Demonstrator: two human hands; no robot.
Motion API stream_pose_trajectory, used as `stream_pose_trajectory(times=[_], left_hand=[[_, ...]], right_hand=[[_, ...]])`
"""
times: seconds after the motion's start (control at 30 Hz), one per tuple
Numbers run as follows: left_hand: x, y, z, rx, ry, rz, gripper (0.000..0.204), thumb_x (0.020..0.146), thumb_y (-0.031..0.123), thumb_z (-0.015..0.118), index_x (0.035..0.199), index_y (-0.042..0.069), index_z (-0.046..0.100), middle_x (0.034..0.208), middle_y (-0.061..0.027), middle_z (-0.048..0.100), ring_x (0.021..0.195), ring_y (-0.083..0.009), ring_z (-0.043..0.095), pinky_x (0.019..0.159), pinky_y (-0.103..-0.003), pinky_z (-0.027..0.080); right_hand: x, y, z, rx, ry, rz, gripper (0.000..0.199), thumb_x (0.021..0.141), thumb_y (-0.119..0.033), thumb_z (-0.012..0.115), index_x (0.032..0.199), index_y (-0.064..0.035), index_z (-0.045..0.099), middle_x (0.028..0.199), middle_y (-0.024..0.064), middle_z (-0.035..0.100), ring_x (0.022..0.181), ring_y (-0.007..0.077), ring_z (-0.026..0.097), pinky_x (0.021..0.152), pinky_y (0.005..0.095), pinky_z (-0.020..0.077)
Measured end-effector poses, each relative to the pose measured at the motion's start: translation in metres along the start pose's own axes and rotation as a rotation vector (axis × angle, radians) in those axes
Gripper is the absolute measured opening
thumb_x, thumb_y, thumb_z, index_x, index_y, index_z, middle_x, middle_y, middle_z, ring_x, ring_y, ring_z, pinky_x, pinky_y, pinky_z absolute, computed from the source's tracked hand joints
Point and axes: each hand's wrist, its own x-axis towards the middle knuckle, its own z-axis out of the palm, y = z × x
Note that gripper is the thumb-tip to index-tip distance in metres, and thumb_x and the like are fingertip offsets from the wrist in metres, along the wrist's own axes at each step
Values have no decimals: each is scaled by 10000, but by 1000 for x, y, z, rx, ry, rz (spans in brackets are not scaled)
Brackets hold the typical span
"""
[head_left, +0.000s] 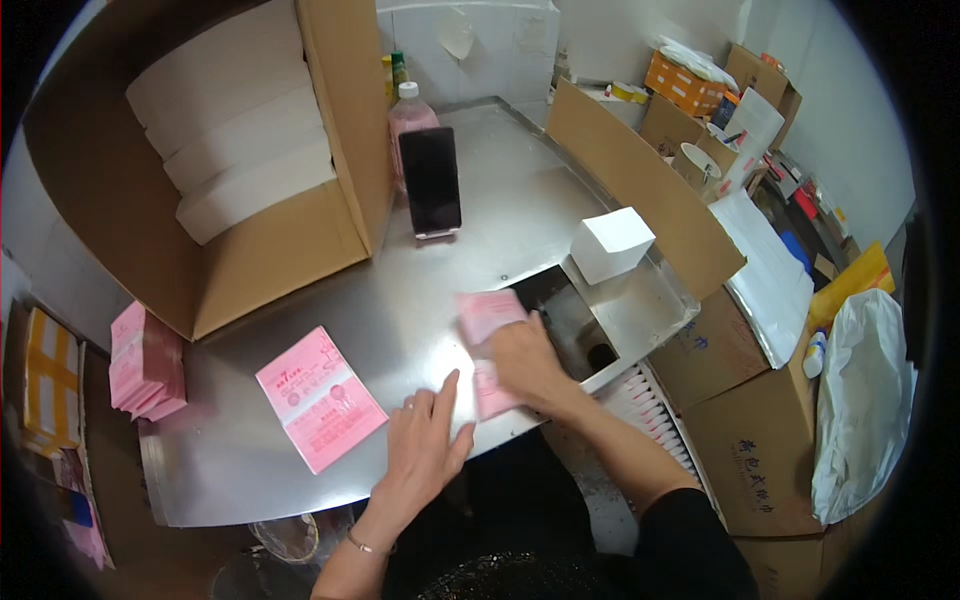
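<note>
A small packing workroom: a steel surface (400, 330) crowded by open cardboard boxes (230, 160) of white packets, stacks of pink printed leaflets (146, 365), more cartons (750, 430) and plastic bags (860, 400) piled against plain white walls.

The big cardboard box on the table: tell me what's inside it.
The big cardboard box lies open on its side, holding a stack of about four white slabs, possibly wrapped packs. Their contents, and anything behind them, stay hidden.
</note>
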Motion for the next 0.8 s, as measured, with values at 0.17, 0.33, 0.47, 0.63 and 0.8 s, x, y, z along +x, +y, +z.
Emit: stream_pose_trajectory(times=[0.17, 0.33, 0.47, 0.63, 0.8], left_hand=[[-23, 0, -16, -161, -50, 147, 511, 829, 87, 708, 1327, 50, 602, 906, -86, 551, 864, -246, 544, 761, -391, 389], [-15, -6, -19, -369, 34, 77, 400, 814, -46, 668, 1206, 33, 661, 853, -88, 614, 807, -265, 584, 707, -362, 434], [-31, -25, -31, -202, 290, 103, 333, 734, -91, 626, 1037, 33, 681, 971, -139, 624, 925, -323, 597, 819, -408, 480], [-58, -56, -78, 82, 450, -143, 361, 701, -61, 604, 1049, 36, 613, 1218, -199, 536, 1138, -382, 520, 981, -456, 417], [-50, -86, -65, 407, 228, -420, 342, 796, 29, 613, 1135, 66, 588, 1155, -158, 547, 1130, -365, 464, 1046, -501, 308]], right_hand=[[-11, 29, -26, 81, -87, 337, 214, 885, -183, 593, 840, -7, 706, 790, 222, 684, 745, 419, 683, 710, 521, 543], [13, 21, -34, -21, -72, 360, 290, 891, -210, 580, 730, -2, 703, 692, 233, 662, 703, 433, 683, 674, 515, 548], [-5, 29, -67, -132, -373, 322, 223, 863, -191, 576, 904, -50, 744, 839, 178, 717, 821, 393, 704, 756, 479, 559], [24, 88, -115, -247, 526, 189, 255, 822, -218, 717, 1046, -96, 697, 1062, 146, 653, 1064, 346, 607, 948, 488, 450], [26, 127, -95, -241, 283, 315, 583, 713, -408, 759, 1202, -102, 671, 1335, 160, 518, 1324, 400, 412, 958, 606, 421]])
